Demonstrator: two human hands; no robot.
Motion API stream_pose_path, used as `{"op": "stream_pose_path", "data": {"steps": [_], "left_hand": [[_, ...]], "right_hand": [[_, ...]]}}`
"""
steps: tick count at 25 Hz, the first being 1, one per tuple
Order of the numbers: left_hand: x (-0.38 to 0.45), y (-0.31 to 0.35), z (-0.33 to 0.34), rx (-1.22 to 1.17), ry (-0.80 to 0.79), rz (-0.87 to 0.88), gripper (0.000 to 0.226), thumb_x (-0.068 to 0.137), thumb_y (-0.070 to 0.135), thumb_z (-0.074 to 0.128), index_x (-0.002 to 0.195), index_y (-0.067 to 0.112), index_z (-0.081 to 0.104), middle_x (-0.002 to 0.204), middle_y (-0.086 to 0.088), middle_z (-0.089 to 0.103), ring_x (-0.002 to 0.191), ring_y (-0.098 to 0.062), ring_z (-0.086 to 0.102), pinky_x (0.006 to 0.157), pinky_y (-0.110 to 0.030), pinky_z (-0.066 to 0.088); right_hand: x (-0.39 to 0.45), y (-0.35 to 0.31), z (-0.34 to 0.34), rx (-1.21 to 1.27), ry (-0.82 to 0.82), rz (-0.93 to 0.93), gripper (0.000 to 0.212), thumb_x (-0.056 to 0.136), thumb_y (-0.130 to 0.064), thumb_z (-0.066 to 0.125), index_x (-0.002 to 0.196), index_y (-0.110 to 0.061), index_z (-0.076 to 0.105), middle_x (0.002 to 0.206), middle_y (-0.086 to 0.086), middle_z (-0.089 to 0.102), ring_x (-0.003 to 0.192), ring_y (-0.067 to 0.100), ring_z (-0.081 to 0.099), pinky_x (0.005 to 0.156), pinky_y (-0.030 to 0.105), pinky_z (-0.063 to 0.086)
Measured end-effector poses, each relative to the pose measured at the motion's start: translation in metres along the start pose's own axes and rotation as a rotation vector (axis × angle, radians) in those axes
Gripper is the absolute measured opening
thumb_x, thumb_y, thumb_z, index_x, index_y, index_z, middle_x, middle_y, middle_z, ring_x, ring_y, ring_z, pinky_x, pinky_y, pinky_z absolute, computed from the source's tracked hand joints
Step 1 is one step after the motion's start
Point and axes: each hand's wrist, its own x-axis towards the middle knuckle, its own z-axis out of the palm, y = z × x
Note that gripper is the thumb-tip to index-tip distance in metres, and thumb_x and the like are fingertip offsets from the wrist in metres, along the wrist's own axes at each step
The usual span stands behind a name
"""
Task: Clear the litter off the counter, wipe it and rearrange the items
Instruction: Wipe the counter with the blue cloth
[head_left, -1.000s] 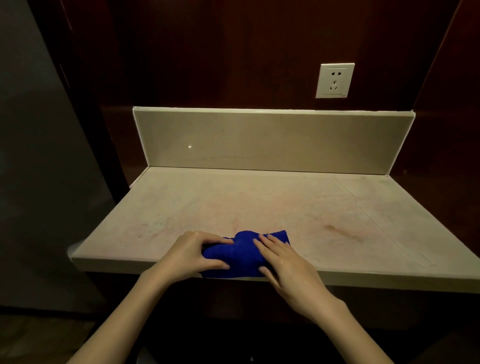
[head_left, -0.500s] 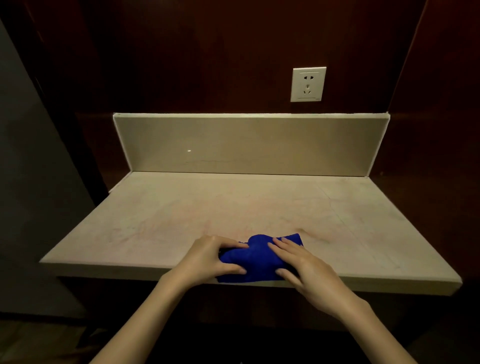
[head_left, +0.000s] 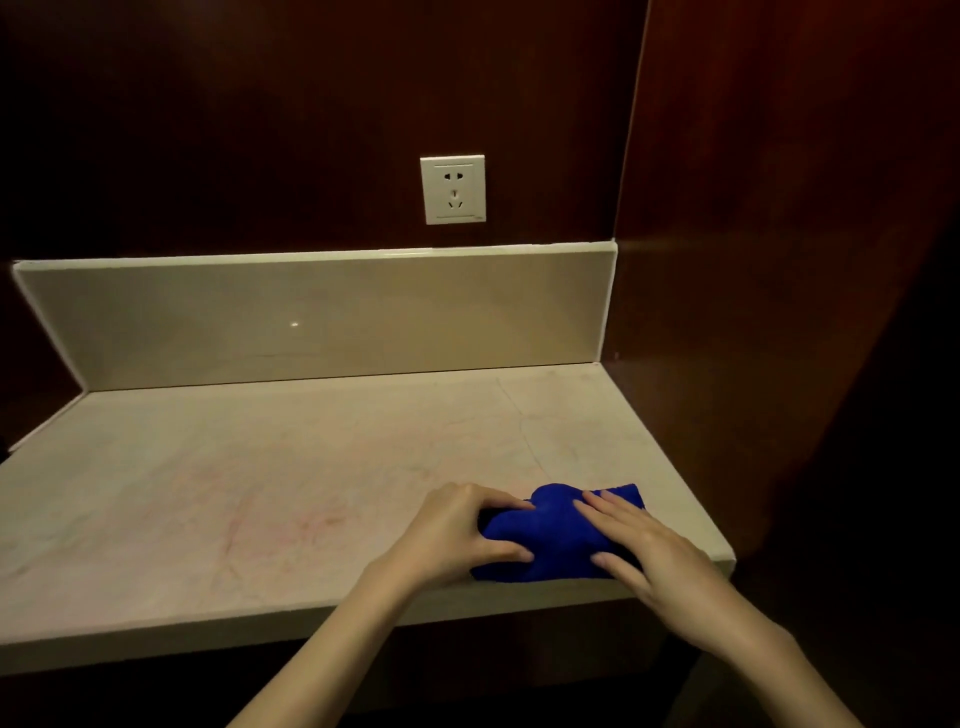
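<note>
We see both hands on a blue cloth (head_left: 550, 535), bunched at the front edge of the pale stone counter (head_left: 260, 493), towards its right end.

Left hand (head_left: 457, 535): fingers and thumb curled round the cloth's left end, gripping it; thumb lies along the near side, fingertips over the far side.

Right hand (head_left: 644, 551): fingers fairly straight and slightly spread, pressing flat on the right part of the cloth (thumb at the near edge, whether it hooks under the fabric we cannot tell).

The cloth sits between and beneath the two hands, its near hem level with the counter's front lip. A raised fold stands up between the hands.

Beyond the fingertips, bare counter runs back to a beige upstand (head_left: 311, 322). Above that, up and slightly left of the left hand, a white wall socket (head_left: 453, 189) on dark wood panelling (head_left: 260, 104). Faint reddish streaks mark the counter left of the left hand.
</note>
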Motion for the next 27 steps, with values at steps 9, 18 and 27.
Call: {"op": "stream_pose_path", "data": {"steps": [9, 18, 27], "left_hand": [[0.057, 0.035, 0.034, -0.017, -0.046, 0.109, 0.049, 0.078, 0.043, 0.073, 0.124, 0.027, 0.063, 0.114, 0.007, 0.069, 0.101, -0.005, 0.062, 0.087, -0.017, 0.048], [0.100, 0.013, 0.026, -0.005, -0.071, 0.139, 0.047, 0.078, 0.043, 0.074, 0.120, 0.025, 0.065, 0.109, 0.008, 0.071, 0.095, -0.006, 0.064, 0.085, -0.021, 0.051], [0.156, -0.014, 0.008, 0.020, -0.059, 0.071, 0.045, 0.078, 0.038, 0.076, 0.117, 0.020, 0.067, 0.109, 0.003, 0.071, 0.093, -0.009, 0.062, 0.080, -0.020, 0.049]], "right_hand": [[-0.013, 0.045, -0.024, -0.015, 0.090, 0.196, 0.056, 0.098, -0.027, 0.047, 0.142, -0.042, 0.015, 0.153, -0.022, 0.015, 0.135, -0.010, 0.003, 0.112, 0.018, 0.004], [0.023, 0.041, -0.023, -0.046, 0.152, 0.301, 0.054, 0.100, -0.024, 0.043, 0.149, -0.029, 0.021, 0.156, -0.012, 0.021, 0.144, 0.004, 0.013, 0.116, 0.026, 0.014], [0.093, 0.050, -0.034, -0.004, 0.156, 0.350, 0.054, 0.099, -0.021, 0.046, 0.149, -0.025, 0.026, 0.156, -0.008, 0.024, 0.144, 0.010, 0.019, 0.116, 0.032, 0.018]]}}
